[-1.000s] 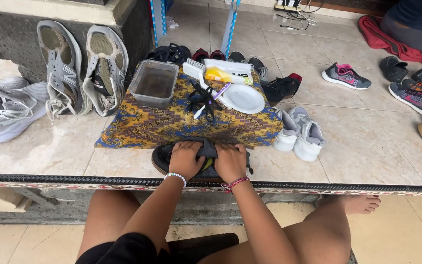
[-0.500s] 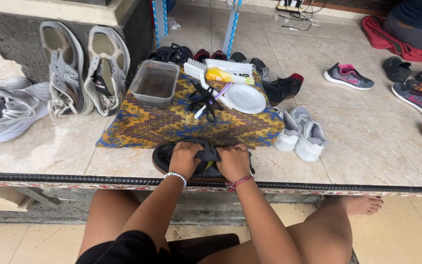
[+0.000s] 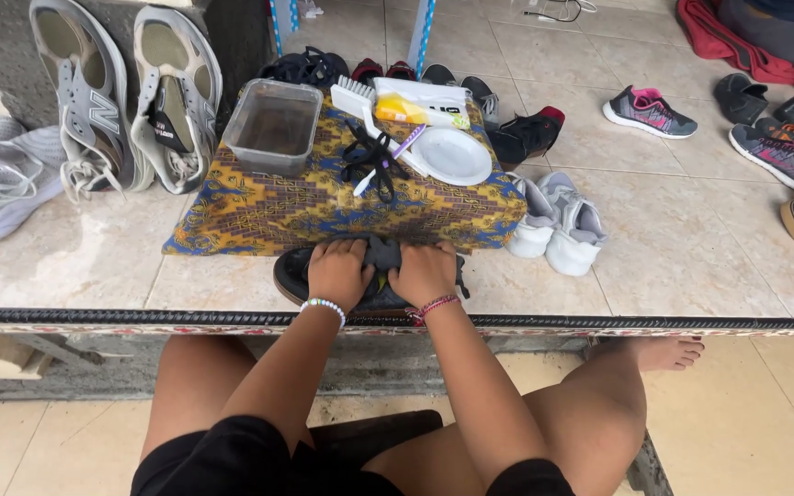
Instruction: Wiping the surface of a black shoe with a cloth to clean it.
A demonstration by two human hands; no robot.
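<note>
Black rubber-soled dark shoe (image 3: 360,276) lies flat on the tiled ledge (image 3: 94,257), at its near edge, just in front of the yellow-and-blue patterned batik cloth (image 3: 323,207). Your left hand (image 3: 337,271), w/ a pale bead bracelet at the wrist, sits on the shoe's left part, fingers curled down over the upper. Your right hand (image 3: 423,273), w/ a red cord bracelet, sits on the right part, fingers bent onto the same shoe. Both hands are clenched on it, close together; a strip of dark upper shows btwn them.

On the cloth: a clear rectangular plastic tub (image 3: 273,124) at left, a tangle of black laces (image 3: 369,158) mid, a round white plastic lid (image 3: 452,154) at right, a white scrub brush (image 3: 353,95) at the back. A pair of light grey sneakers (image 3: 558,220) stands just right of the cloth. A pair of grey running shoes (image 3: 126,96) leans upright against the dark wall at left, soles to the wall.
</note>
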